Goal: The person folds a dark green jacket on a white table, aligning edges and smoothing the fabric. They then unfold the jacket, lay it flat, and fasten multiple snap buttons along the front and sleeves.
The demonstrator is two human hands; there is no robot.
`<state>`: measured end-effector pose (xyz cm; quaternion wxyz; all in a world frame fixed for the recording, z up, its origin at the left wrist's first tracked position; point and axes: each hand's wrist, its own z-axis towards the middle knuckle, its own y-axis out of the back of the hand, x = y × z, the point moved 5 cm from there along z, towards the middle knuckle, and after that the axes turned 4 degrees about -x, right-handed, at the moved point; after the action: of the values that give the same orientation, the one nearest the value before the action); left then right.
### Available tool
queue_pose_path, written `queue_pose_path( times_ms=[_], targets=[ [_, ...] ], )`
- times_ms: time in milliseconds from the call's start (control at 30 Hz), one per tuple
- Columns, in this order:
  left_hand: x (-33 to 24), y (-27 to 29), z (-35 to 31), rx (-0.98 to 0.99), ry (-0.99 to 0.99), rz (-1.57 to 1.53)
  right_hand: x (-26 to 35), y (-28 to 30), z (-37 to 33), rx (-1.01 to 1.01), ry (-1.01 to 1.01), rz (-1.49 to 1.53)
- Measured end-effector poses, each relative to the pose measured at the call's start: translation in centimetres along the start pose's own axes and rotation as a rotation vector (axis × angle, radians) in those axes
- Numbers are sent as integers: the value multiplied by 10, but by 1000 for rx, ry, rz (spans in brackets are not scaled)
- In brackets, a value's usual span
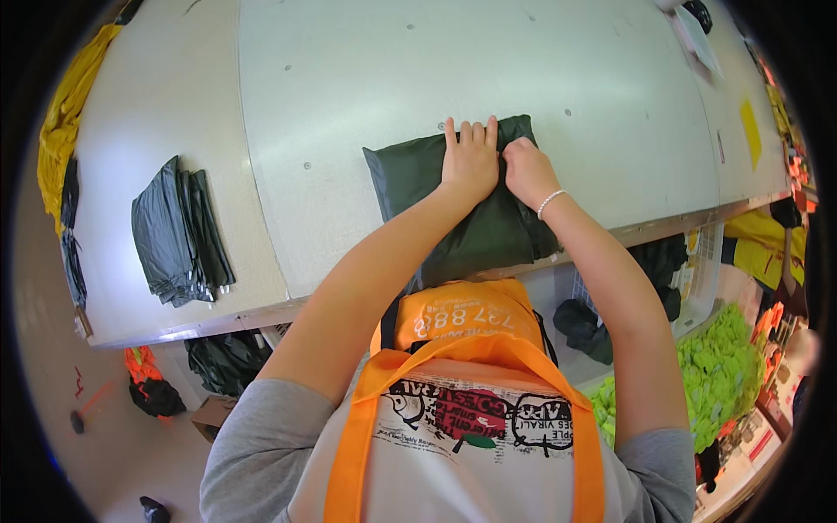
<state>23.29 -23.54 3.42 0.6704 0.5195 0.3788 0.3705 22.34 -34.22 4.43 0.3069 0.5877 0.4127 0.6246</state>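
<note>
A dark green-black folded piece of thin, smooth fabric (405,179) lies at the table's near edge, its lower part hanging towards me. It looks like a folded garment, but its exact kind is not clear. My left hand (472,164) presses flat on it with the fingers stretched out and pointing away from me. Close beside it, my right hand (528,171) is closed, its fingertips pinching the fabric near the upper right corner. To the left on the table rests a stack of similar dark folded pieces (170,235).
The pale table (488,52) spans the view. Yellow cloth (74,122) hangs at its far left end; a yellow sheet (751,131) lies at the right. Below the front edge are a white crate (708,270) with dark cloth, a bright green heap (719,366) and dark bundles (227,362).
</note>
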Motion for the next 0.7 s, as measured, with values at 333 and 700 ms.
queue_pose_path(
  times_ms=[333,700],
  targets=[
    [13,-22,9,20,201,-280,-3,-2,49,299,-360,259],
    [40,-41,47,459,654,-590,-27,-8,37,-182,-123,363]
  ],
)
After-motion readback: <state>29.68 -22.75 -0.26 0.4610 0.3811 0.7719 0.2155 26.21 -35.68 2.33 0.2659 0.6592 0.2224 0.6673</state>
